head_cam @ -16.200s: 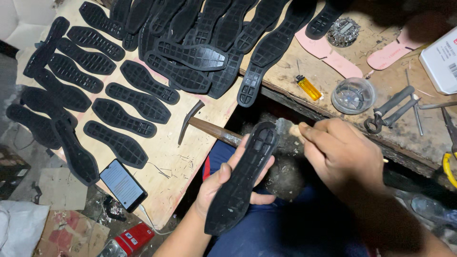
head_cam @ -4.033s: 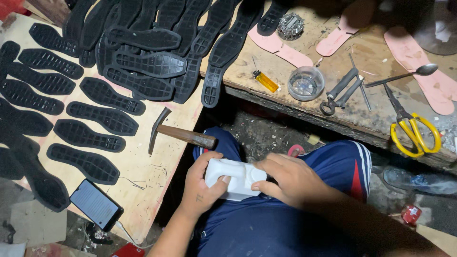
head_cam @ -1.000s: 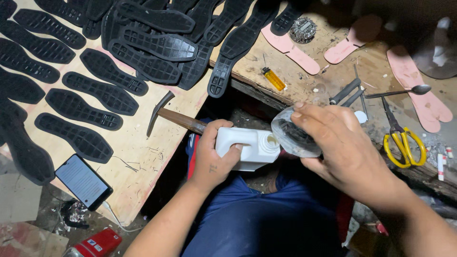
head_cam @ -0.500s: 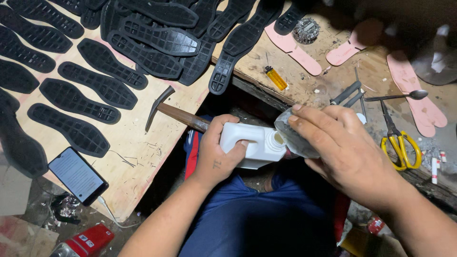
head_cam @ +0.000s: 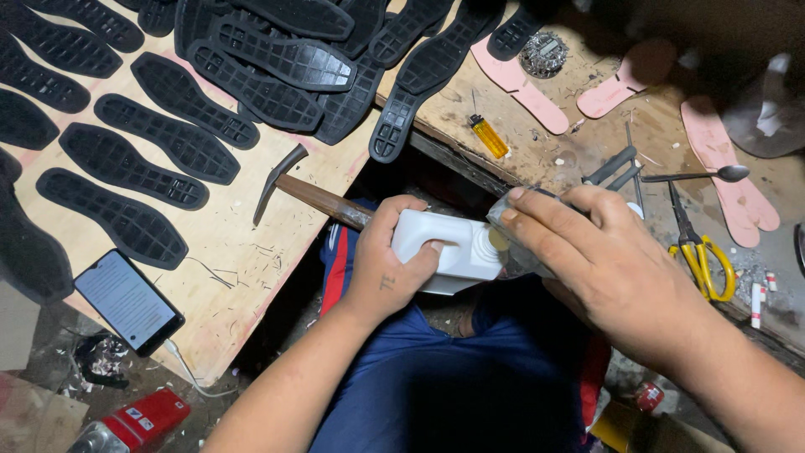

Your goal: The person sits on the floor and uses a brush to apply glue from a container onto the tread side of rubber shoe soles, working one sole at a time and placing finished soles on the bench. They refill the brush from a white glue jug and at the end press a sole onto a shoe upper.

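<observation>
Here the white plastic bottle (head_cam: pixel 444 247) lies on its side above the person's lap, and I take it as the landmark for the other places. The left hand (head_cam: pixel 387 268) is wrapped around the body of the bottle, with the thumb pressed on its near side. At the mouth end of the bottle, the right hand (head_cam: pixel 587 252) is closed on a small clear container (head_cam: pixel 513 243), which it keeps tilted against the bottle's neck; the fingers cover most of this container, so I cannot tell what is inside it.

Just left of the bottle and behind the left hand, a hammer (head_cam: pixel 306 189) with a wooden handle lies on the pale wooden surface (head_cam: pixel 226 260), its metal head pointing away from the bottle. Farther left and beyond the hammer, many black rubber shoe soles (head_cam: pixel 180 96) lie in rows and in a pile. A phone (head_cam: pixel 127 300) with a lit screen rests near the edge of the surface, well left of the bottle and nearer to the person.

Beyond the bottle, a yellow lighter (head_cam: pixel 488 137) lies on the rough workbench (head_cam: pixel 553 159). Pink insoles (head_cam: pixel 520 84) lie farther back. To the right of the bottle, past the right hand, there are yellow-handled scissors (head_cam: pixel 700 252) and a metal spoon (head_cam: pixel 696 174).
</observation>
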Motion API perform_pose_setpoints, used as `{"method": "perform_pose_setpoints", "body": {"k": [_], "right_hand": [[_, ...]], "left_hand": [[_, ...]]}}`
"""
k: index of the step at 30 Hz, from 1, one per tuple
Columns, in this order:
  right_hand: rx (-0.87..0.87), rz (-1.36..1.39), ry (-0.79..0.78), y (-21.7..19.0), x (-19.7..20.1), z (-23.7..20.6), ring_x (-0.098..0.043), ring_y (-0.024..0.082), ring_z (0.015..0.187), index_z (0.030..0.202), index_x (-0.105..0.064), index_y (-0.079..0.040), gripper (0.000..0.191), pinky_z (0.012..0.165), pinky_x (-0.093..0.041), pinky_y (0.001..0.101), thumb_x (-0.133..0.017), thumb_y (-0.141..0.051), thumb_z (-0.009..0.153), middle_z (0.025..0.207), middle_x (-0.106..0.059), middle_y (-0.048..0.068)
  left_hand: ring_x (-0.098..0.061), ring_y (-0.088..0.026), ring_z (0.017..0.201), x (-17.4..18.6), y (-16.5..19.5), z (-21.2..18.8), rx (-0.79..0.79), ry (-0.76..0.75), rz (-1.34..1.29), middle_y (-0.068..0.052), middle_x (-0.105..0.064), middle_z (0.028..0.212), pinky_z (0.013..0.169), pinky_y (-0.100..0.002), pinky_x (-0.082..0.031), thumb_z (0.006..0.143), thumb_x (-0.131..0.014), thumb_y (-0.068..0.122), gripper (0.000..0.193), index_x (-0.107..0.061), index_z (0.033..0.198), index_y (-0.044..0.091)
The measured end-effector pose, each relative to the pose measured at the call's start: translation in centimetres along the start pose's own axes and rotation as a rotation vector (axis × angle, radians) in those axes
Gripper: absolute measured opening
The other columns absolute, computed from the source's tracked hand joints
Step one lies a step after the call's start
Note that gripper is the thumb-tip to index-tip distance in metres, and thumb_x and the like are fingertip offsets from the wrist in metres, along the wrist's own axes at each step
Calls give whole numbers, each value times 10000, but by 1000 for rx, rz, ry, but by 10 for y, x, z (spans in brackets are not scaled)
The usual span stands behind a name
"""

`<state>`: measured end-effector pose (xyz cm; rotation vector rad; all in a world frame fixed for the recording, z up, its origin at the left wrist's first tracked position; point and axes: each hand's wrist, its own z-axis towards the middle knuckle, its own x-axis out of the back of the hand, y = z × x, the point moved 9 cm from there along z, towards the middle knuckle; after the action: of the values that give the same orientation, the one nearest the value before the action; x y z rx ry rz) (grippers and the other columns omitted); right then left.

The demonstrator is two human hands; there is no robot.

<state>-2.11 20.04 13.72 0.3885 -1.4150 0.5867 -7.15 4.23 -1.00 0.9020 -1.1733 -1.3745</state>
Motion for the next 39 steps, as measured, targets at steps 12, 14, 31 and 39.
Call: {"method": "perform_pose_setpoints", "body": {"k": [12,14,31,39], "right_hand": [[49,-110,3,-13,-2,7,-533,369,1118,1349,-597,-88,574,967,-474,447,-645,-130,779,1458,-538,71],[46,-97,9,-13,-1,5,-526,364,1123,1343,-596,-89,560,967,-475,448,-643,-110,785,1458,-547,73],[151,-306,219,-33,45,-4,-594,328,1082,1256,-696,-206,519,867,-528,418,-689,-71,755,1386,-591,101],[150,-164,336,-23,52,-9,-629,356,1095,1235,-692,-175,418,858,-540,422,-753,-75,834,1363,-574,135]], "left_hand": [[-682,-190,942,5,3,3,-15,18,-8,-94,-676,1051,856,-319,-562,836,-746,136,437,-580,1231,49],[-681,-189,928,6,5,4,-7,28,-4,-93,-679,1034,843,-320,-563,836,-748,137,434,-582,1227,47],[-675,-209,944,8,35,18,-85,45,16,-114,-659,1058,855,-344,-564,818,-755,170,443,-588,1204,32],[-690,-188,948,1,32,19,-40,27,-16,-104,-682,1059,856,-325,-573,837,-730,153,410,-588,1205,41]]}}
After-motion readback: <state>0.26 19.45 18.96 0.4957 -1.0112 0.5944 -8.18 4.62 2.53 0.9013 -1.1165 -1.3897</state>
